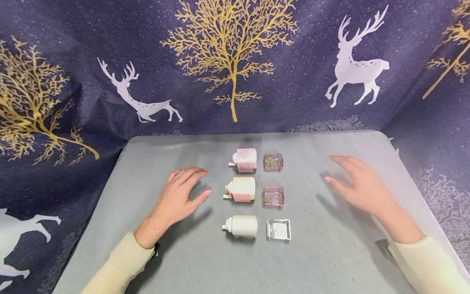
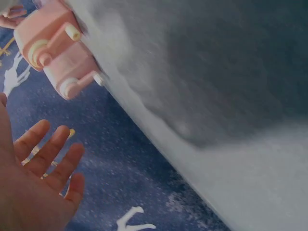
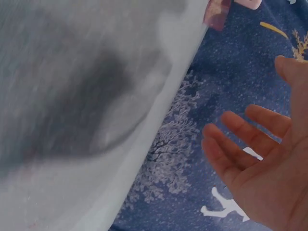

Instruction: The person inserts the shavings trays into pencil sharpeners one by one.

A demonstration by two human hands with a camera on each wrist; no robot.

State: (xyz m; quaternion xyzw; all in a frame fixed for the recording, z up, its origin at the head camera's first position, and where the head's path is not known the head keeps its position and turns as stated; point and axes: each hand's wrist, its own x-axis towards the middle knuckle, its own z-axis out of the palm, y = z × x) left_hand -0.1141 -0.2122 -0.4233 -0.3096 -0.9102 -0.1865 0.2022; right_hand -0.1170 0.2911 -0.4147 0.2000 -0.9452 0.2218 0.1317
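Note:
In the head view three small crank pencil sharpeners lie in a column: a pink one (image 1: 246, 160) farthest back, a cream-and-pink one (image 1: 242, 189) in the middle, a white one (image 1: 244, 226) nearest. To the right of each lies a shavings drawer: two pinkish see-through drawers (image 1: 282, 162) (image 1: 273, 188) with shavings in them, and a white drawer (image 1: 289, 232). My left hand (image 1: 178, 197) hovers left of the sharpeners, fingers relaxed, holding nothing. Well right of the drawers, my right hand (image 1: 367, 188) is slightly blurred and holds nothing, its fingers loosely extended.
Everything lies on a grey tabletop (image 1: 312, 261). Behind and at both sides hangs a dark blue cloth (image 1: 286, 106) with deer and golden trees. Each hand casts a shadow on the table.

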